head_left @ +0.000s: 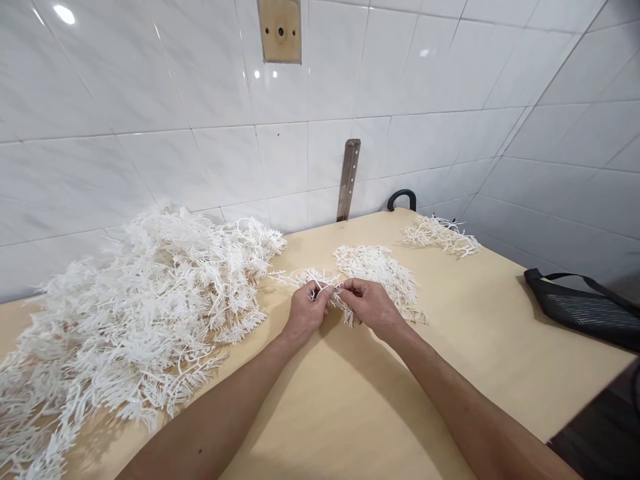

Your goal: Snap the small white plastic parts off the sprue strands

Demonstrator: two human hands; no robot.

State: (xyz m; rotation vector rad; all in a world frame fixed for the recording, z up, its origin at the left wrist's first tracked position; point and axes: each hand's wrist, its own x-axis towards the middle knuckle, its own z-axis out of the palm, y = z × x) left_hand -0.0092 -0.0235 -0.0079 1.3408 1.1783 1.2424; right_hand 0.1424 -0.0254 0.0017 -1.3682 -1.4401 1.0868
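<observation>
Over the middle of the table, my left hand (307, 308) pinches a white branching plastic sprig (300, 275), whose thin stems stick out to the left past the fingers. Close against it, my right hand (373, 305) is closed on the same sprig, thumb and forefinger together. Some twigs hang down between the two hands. Just behind my right hand lies a small heap of white sprigs (380, 267). A much larger pile of white feathery sprigs (165, 300) spreads to the left of my left hand. The fingertips partly hide what they grip.
A smaller bunch of white twigs (443, 237) lies at the back right of the tan table (370, 413). A black mesh bag (583, 303) rests at the right edge. A black curved handle (403, 197) and a metal bracket (349, 180) stand by the tiled wall (220, 80).
</observation>
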